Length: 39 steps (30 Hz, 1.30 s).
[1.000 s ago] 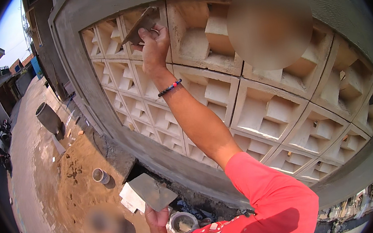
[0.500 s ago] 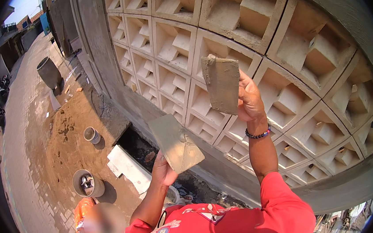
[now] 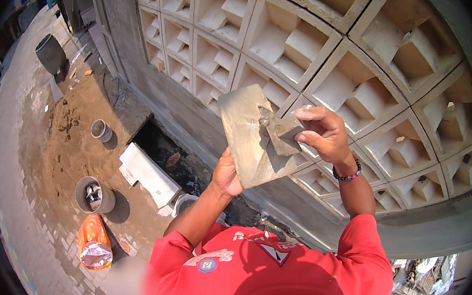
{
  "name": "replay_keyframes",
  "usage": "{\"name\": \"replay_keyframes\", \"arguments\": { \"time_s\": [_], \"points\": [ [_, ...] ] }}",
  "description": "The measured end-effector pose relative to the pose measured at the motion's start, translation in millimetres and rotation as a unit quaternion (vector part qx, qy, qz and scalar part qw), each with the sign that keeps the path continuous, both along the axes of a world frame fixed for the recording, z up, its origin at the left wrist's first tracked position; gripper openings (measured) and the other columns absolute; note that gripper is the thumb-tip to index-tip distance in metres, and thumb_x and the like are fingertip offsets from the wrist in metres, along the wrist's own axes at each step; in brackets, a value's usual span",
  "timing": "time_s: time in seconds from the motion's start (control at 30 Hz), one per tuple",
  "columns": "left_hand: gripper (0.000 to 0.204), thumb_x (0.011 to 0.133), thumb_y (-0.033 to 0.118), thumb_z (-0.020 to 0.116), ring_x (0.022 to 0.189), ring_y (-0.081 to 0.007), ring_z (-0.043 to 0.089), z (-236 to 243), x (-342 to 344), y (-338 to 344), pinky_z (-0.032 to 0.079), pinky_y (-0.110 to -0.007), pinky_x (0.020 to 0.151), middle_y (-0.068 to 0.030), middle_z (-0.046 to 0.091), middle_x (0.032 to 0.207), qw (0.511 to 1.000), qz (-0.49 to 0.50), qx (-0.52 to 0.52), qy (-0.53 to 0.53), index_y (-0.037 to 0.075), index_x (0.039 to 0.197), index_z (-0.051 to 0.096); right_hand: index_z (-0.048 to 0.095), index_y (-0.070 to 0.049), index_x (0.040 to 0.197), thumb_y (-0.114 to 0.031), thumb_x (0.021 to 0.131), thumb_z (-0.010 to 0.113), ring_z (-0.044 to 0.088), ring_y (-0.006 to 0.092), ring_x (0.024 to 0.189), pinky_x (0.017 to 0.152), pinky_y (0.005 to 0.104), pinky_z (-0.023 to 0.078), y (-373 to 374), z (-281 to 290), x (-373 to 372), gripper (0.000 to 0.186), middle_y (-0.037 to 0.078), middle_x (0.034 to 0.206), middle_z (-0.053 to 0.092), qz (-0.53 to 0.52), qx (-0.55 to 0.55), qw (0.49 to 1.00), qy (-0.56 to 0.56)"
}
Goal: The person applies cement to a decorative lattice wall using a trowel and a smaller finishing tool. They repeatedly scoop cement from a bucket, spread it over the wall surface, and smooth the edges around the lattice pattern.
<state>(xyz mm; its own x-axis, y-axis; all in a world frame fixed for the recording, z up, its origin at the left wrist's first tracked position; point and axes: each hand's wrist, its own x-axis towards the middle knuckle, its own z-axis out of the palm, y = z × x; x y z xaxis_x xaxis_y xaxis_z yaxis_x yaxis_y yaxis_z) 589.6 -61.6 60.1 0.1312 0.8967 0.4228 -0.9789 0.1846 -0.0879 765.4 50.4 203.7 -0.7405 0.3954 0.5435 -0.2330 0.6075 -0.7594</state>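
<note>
- Strong daylight lit the paving (image 3: 15, 195) left of the wall (image 3: 308, 45).
- The larger bucket (image 3: 106, 201), left of the wall, threw a hard shadow.
- The gutter (image 3: 158, 138) at the wall's foot lay nearly black.
- Wet glare spotted the board (image 3: 244, 144) before the wall.
- Fisheye distortion bowed the wall; black ringed the view.
- Blur smeared one patch left of the wall.

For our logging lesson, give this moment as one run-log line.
left hand: holds flat board | right hand: grips small float over board | patterned block wall: beyond hands

A head-worn fisheye looks down beside the block wall (image 3: 306, 46).
</note>
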Motion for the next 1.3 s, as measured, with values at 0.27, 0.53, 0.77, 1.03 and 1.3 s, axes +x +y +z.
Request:
{"name": "replay_keyframes", "arguments": {
  "time_s": [0.27,0.53,0.77,1.03,1.3],
  "points": [
    [0.05,0.091,0.023,0.055,0.115,-0.0304,0.056,-0.4,4.4,-8.9,0.046,-0.049,0.098,-0.0167,0.052,0.129,0.999,0.001,-0.048,-0.018,0.003,0.135,0.042,0.065,0.0,0.106,0.001,0.075,0.071,0.063,0.0192,0.089,0.078,0.0287,0.047,-6.3,-8.6,40.3,0.032,0.013,0.099,0.067,-0.076,0.037,0.989,-0.119],
    [0.058,0.091,0.037,0.054,0.12,-0.0334,0.05,-18.2,1.5,-2.5,0.039,-0.054,0.101,-0.0129,0.047,0.136,0.996,-0.032,-0.033,-0.079,0.012,0.14,0.038,0.056,0.003,0.118,-0.011,0.081,0.07,0.061,0.0201,0.1,0.087,0.0304,0.047,-12.0,2.4,60.0,0.041,0.013,0.11,0.063,-0.062,-0.176,0.982,-0.007],
    [0.057,0.084,0.016,0.064,0.115,-0.0295,0.055,-4.0,12.0,-9.7,0.045,-0.047,0.099,-0.015,0.052,0.13,0.999,0.036,-0.026,0.026,0.004,0.135,0.042,0.04,0.001,0.131,-0.019,0.084,0.07,0.061,0.0177,0.1,0.085,0.0295,0.051,-41.5,-38.4,34.5,0.06,0.01,0.118,0.057,0.035,-0.47,0.876,0.1],
    [0.05,0.086,0.009,0.062,0.111,-0.0289,0.058,-8.3,14.1,-6.8,0.048,-0.045,0.096,-0.0152,0.054,0.127,0.995,0.045,-0.056,0.07,0.001,0.132,0.044,0.038,0.001,0.133,-0.013,0.085,0.067,0.061,0.0188,0.103,0.086,0.0311,0.051,-50.7,-38.3,30.5,0.057,0.013,0.119,0.057,0.013,-0.48,0.865,0.148],
    [0.054,0.085,0.009,0.063,0.117,-0.0279,0.053,1.5,15.8,-2.3,0.044,-0.046,0.1,-0.0136,0.052,0.13,0.991,0.044,-0.059,0.111,0.003,0.134,0.04,0.044,0.002,0.126,-0.013,0.087,0.066,0.06,0.0184,0.103,0.087,0.0308,0.049,-50.5,-37.1,49.3,0.047,0.013,0.114,0.06,-0.021,-0.406,0.909,0.091]
  ]
}}
